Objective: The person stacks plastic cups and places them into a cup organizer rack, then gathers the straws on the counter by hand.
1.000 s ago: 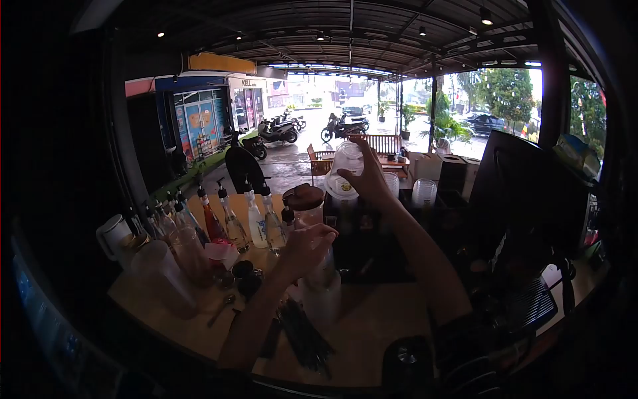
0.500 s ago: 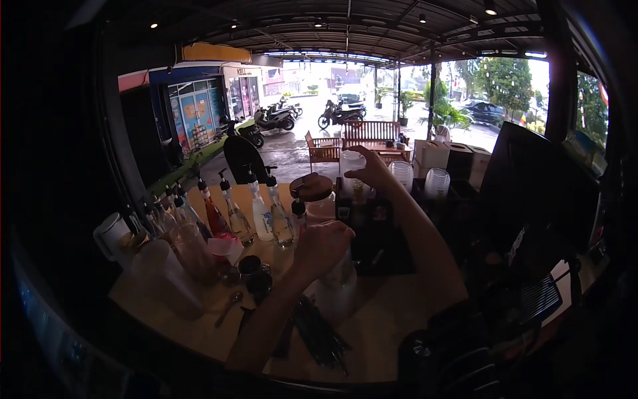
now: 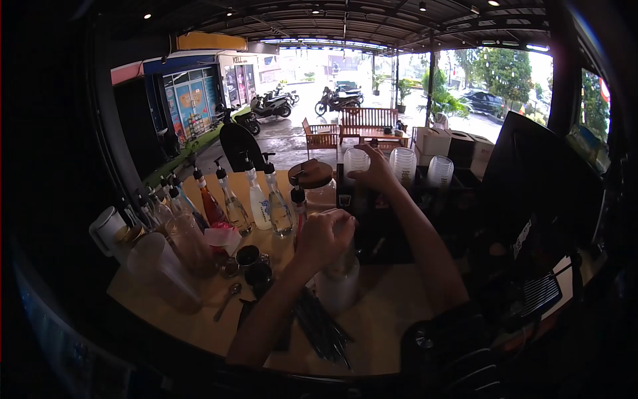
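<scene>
My right hand (image 3: 377,171) reaches out at the back of the counter, its thumb and fingers curved round the side of a stack of clear plastic cups (image 3: 355,158). My left hand (image 3: 325,238) is closed, fingers curled, above a translucent container (image 3: 337,286) with a whitish lower part. Whatever the left fingers hold, if anything, is hidden. Behind that hand stand a clear jar with a brown lid (image 3: 311,174) and a dark pump top (image 3: 297,194). Black straws (image 3: 322,329) lie below the left wrist.
Pump bottles (image 3: 259,199) line the counter's left side. Nearer are a clear pitcher (image 3: 163,266), dark metal cups (image 3: 249,255) and a spoon (image 3: 228,301). More cup stacks (image 3: 403,166) stand to the right, with a dark screen (image 3: 525,179) beyond.
The view has tilted and shifted slightly. My right hand stays at the cup stack. My left hand stays closed above the container, its wrist turned a little.
</scene>
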Demonstrator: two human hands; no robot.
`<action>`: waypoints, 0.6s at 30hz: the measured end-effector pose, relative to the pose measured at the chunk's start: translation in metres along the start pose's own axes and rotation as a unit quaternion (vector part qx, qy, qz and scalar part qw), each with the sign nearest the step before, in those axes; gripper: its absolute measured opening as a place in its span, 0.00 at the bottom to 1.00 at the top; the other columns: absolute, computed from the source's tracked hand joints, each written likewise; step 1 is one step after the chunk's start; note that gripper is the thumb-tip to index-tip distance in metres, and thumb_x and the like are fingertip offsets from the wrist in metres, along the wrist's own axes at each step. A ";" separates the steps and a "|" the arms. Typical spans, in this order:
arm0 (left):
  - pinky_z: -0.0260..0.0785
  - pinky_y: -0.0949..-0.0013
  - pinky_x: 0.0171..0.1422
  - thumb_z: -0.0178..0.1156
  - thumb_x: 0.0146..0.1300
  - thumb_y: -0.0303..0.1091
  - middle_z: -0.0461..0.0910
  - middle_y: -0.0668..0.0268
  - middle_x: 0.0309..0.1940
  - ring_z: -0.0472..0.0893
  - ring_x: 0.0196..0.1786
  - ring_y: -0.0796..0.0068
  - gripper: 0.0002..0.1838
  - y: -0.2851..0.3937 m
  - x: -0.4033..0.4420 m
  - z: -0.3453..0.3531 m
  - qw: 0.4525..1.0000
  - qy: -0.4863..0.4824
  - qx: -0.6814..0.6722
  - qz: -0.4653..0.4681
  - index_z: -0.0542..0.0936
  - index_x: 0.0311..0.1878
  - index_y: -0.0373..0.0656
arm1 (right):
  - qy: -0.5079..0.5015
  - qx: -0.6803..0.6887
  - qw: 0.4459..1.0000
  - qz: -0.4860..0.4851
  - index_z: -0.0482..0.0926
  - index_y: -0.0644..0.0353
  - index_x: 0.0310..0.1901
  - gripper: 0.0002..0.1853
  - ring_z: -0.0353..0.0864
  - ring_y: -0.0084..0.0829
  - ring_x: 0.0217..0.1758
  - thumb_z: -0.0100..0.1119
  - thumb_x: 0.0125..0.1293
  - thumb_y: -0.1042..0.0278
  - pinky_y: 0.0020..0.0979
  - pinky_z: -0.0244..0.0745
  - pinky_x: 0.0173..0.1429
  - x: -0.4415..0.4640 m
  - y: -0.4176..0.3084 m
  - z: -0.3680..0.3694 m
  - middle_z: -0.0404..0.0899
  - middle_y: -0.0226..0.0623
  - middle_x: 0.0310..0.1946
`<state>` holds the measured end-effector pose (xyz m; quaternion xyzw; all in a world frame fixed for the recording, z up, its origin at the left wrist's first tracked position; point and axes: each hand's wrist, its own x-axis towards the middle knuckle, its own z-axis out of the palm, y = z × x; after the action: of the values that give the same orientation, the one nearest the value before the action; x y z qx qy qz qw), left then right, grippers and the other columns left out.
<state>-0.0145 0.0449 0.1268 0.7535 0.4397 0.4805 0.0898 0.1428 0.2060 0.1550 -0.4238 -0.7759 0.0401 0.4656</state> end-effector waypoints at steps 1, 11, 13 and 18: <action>0.70 0.68 0.41 0.53 0.58 0.36 0.82 0.59 0.30 0.82 0.34 0.65 0.12 0.000 0.000 0.000 1.000 0.007 0.008 0.004 0.83 0.32 0.39 | 0.011 -0.001 1.000 -0.008 0.70 0.51 0.56 0.37 0.70 0.53 0.55 0.73 0.38 0.62 0.43 0.68 0.58 -0.002 0.000 0.001 0.69 0.56 0.51; 0.65 0.65 0.56 0.52 0.64 0.38 0.73 0.56 0.52 0.73 0.55 0.66 0.19 -0.004 -0.010 -0.011 0.966 0.083 -0.235 0.069 0.69 0.55 0.36 | 0.099 -0.027 0.989 -0.108 0.56 0.63 0.64 0.41 0.60 0.56 0.63 0.66 0.52 0.59 0.47 0.59 0.64 -0.038 -0.027 -0.008 0.62 0.58 0.58; 0.63 0.64 0.60 0.52 0.65 0.36 0.66 0.57 0.58 0.69 0.59 0.66 0.22 -0.012 -0.031 -0.024 0.963 0.056 -0.259 0.041 0.64 0.59 0.36 | 0.062 0.030 0.995 -0.071 0.57 0.63 0.63 0.39 0.62 0.55 0.62 0.64 0.54 0.56 0.47 0.61 0.62 -0.069 -0.053 -0.027 0.62 0.57 0.59; 0.60 0.60 0.65 0.68 0.50 0.38 0.62 0.54 0.61 0.64 0.64 0.61 0.43 -0.061 -0.101 0.000 0.973 0.041 -0.227 0.002 0.54 0.65 0.39 | -0.059 0.237 0.965 0.100 0.57 0.66 0.63 0.45 0.70 0.42 0.57 0.67 0.51 0.47 0.38 0.71 0.53 -0.156 -0.080 -0.035 0.63 0.52 0.59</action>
<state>-0.0649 0.0056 0.0274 0.6938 0.3212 0.5985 0.2395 0.1517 0.0352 0.1035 -0.3740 -0.7238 0.2939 0.4999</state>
